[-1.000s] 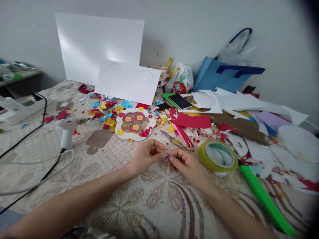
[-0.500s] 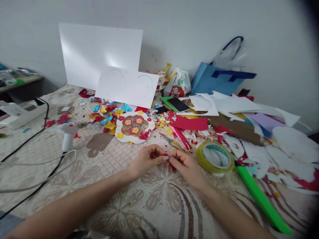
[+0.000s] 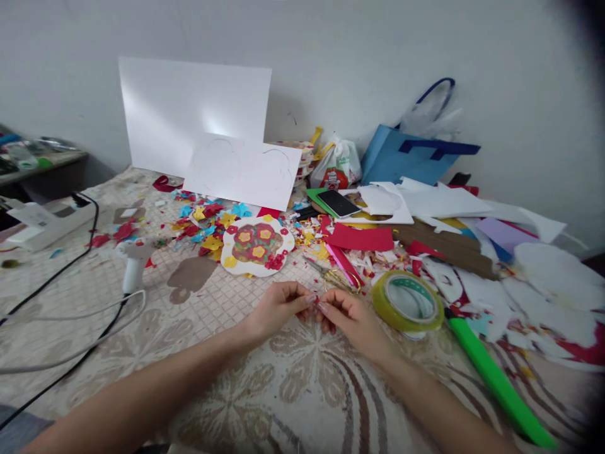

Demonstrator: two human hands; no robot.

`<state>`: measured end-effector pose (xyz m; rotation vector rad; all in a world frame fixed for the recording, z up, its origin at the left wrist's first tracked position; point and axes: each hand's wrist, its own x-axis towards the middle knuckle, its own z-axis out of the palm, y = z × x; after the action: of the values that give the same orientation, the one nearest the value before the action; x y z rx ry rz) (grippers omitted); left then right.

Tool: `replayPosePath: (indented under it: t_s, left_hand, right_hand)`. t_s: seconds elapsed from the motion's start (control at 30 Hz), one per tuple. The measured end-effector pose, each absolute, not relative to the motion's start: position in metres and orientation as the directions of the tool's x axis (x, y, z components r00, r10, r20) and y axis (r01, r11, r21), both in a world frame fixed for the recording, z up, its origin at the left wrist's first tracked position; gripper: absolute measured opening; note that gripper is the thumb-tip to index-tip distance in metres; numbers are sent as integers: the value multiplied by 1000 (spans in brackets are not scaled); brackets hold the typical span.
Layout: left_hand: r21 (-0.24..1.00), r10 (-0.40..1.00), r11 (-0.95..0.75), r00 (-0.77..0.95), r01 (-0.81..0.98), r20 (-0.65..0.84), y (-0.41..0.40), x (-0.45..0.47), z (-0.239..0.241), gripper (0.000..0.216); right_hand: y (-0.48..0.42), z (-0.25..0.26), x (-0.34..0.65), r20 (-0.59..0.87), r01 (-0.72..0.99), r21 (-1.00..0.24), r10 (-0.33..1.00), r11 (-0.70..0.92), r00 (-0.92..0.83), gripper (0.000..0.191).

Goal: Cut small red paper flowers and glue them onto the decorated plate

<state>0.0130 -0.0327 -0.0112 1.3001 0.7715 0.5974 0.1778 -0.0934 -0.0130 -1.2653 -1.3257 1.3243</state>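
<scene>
My left hand point(image 3: 278, 307) and my right hand point(image 3: 350, 319) meet fingertip to fingertip just above the patterned cloth point(image 3: 293, 384). Both hands are pinched on a tiny red paper piece point(image 3: 316, 301) between them. Behind the hands lies a white flower-shaped card point(image 3: 256, 245) covered with red and yellow paper flowers. Gold-handled scissors point(image 3: 336, 276) lie right behind my right hand, and a roll of tape point(image 3: 408, 302) sits to its right.
A glue gun point(image 3: 134, 261) with cables lies at left, near a power strip point(image 3: 45, 222). Coloured paper scraps point(image 3: 203, 217), a phone point(image 3: 339, 203), a green stick point(image 3: 496, 378), white sheets point(image 3: 197, 113) and a blue bag point(image 3: 416, 157) crowd the back and right.
The camera view has tilted so the whole scene sits lower in the frame. My hands stay pinched together at the same spot on the cloth.
</scene>
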Motion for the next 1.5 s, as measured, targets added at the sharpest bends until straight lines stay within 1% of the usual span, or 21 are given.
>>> replayPosePath:
  t_s: [0.1, 0.3, 0.5, 0.6, 0.7, 0.77, 0.83, 0.9, 1.0, 1.07, 1.17, 1.27, 1.4, 1.5]
  left_hand:
    - [973, 773, 228, 604, 20, -193, -33, 13, -12, 30]
    - [986, 770, 158, 618, 59, -161, -33, 13, -14, 30]
    - [976, 751, 217, 633, 33, -188, -32, 14, -16, 30]
    - [970, 757, 243, 620, 25, -206, -32, 14, -15, 27]
    - [949, 740, 315, 627, -5, -243, -33, 14, -13, 26]
    - [917, 720, 396, 634, -39, -284, -32, 13, -14, 25]
    - [872, 697, 484, 637, -78, -330, -32, 13, -15, 23]
    - [827, 667, 553, 650, -103, -365, -31, 13, -16, 22]
    - [789, 631, 603, 674, -114, -385, -30, 14, -18, 22]
    - [781, 619, 614, 683, -114, -387, -31, 14, -18, 22]
    - [794, 615, 599, 695, -104, -373, -32, 13, -18, 25]
    - [843, 638, 533, 692, -79, -338, -32, 13, -15, 26]
    - [927, 683, 374, 680, -11, -268, -33, 13, -13, 27]
    - [958, 696, 285, 680, 35, -231, -34, 13, -14, 26]
  right_hand:
    - [-93, -13, 178, -93, 73, -994, 989, -85, -112, 20]
    - [-94, -14, 179, -77, 89, -994, 991, -67, -108, 20]
    - [-94, -13, 179, -87, 84, -993, 990, -77, -115, 22]
    - [-94, -12, 179, -84, 102, -992, 989, -71, -120, 22]
    - [-94, -12, 180, -73, 147, -988, 990, -56, -117, 20]
    - [-95, -12, 183, -25, 219, -976, 996, -6, -87, 14]
    - [-94, -12, 186, 76, 319, -944, 997, 82, -32, 9]
    - [-94, -12, 189, 204, 421, -888, 979, 188, -7, 16]
    - [-92, -10, 192, 348, 530, -775, 932, 346, -100, 18]
    - [-91, -8, 193, 394, 560, -711, 901, 425, -183, 15]
    - [-91, -7, 193, 425, 563, -680, 878, 470, -221, 13]
    - [-91, -7, 191, 412, 532, -722, 893, 442, -182, 12]
    - [-93, -9, 187, 289, 427, -847, 948, 317, -131, 7]
    - [-94, -9, 184, 212, 398, -886, 972, 236, -105, 7]
